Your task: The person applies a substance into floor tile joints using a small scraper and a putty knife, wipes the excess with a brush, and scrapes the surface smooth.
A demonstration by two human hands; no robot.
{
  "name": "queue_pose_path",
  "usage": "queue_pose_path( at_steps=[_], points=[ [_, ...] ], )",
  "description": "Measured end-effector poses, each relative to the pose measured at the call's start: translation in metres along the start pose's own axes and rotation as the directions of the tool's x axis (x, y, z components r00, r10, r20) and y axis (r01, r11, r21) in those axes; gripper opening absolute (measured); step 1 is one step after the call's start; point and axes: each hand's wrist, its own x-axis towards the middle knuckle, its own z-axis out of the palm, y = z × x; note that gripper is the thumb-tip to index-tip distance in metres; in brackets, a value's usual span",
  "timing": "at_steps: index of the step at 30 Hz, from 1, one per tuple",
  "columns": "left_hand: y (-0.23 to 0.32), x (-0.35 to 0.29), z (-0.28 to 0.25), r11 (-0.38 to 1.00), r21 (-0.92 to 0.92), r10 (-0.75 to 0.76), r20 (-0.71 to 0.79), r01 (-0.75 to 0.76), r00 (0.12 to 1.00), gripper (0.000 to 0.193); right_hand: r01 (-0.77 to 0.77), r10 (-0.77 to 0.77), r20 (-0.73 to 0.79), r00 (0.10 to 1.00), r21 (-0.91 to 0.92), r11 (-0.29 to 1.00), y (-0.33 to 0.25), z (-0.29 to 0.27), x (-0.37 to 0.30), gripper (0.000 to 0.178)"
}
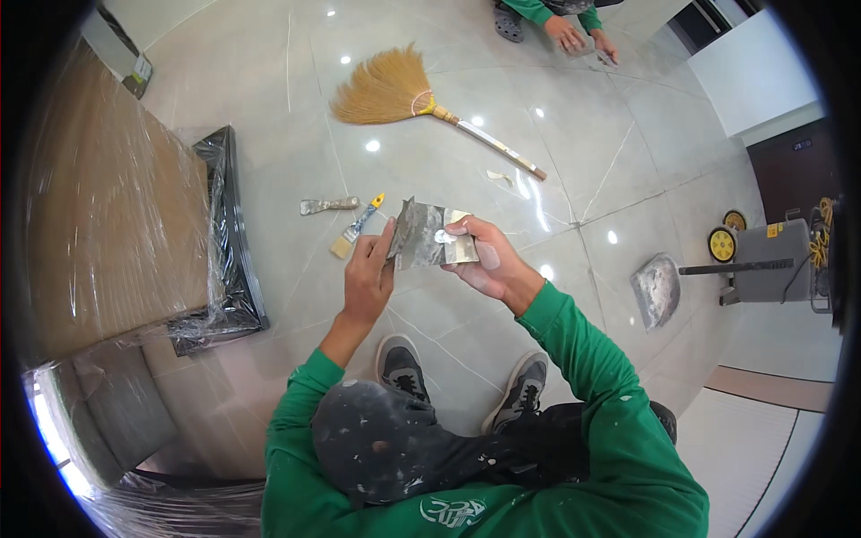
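Above the glossy tiled floor (296,81), between our raised forearms, we hold two flat metal scraper blades; the left hand (369,280) pinches the edge of the darker, smeared blade (411,235) between thumb and fingers, and the right hand (489,262) grips the paler blade (453,244) with the fingers curled over it; the two blades overlap and touch at chest height over our grey shoes (401,366). On the floor just beyond the hands lie a yellow-handled paintbrush (357,228) and a small putty knife (328,205), near each other but apart; farther off lies a straw broom (414,99); a plastic-wrapped brown panel (108,215) stands at left; a second person's hands (580,38) touch the floor at top; a wheeled grey machine (771,260) stands at right.
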Motion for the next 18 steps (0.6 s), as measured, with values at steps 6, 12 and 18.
queue_pose_path(
  at_steps=[6, 12, 18],
  points=[
    [-0.015, -0.006, -0.022, 0.954, 0.286, 0.032, 0.179, -0.083, 0.983, 0.062, 0.09, -0.09, -0.025, 0.996, 0.004, 0.996, 0.008, -0.038, 0.006, 0.018],
    [-0.059, -0.065, -0.023, 0.913, 0.366, -0.267, 0.195, 0.182, 0.944, 0.056, 0.058, -0.057, 0.071, 0.996, -0.006, 0.998, -0.005, -0.058, -0.002, 0.032],
    [-0.157, -0.134, -0.042, 0.573, 0.351, -0.735, -0.18, 0.741, 0.653, 0.05, 0.13, -0.165, -0.018, 0.986, -0.54, 0.832, 0.019, -0.077, -0.001, 0.019]
  ],
)
